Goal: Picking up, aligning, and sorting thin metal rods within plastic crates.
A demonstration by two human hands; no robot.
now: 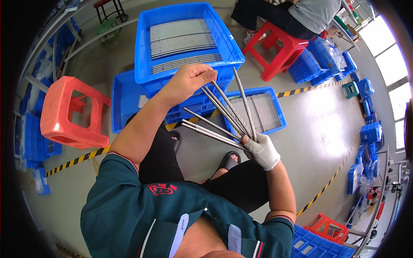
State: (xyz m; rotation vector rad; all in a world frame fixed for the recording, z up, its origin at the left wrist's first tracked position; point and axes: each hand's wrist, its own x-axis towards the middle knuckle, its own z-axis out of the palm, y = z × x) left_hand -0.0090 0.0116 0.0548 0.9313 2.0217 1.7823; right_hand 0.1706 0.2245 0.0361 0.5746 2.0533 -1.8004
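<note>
Several thin, silvery metal rods [231, 112] fan out from my right hand [262, 151], which wears a whitish glove and is closed around their lower ends. My bare left hand [189, 84] is raised to the upper left of the fan. Its thumb and fingertips pinch together at the upper end of one rod. Another rod [244, 99] stands apart on the right side of the fan, and a few [211, 133] spread low to the left. Behind my left hand, a big blue crate [144, 43] holds rows of similar rods [183, 38].
The big crate tops a stack of blue crates. A lower blue crate [279, 112] with more rods stands to its right. Red stools stand at left [64, 112] and far right [282, 41]; a person [301, 17] sits on the latter. Yellow-black tape [331, 185] marks the floor.
</note>
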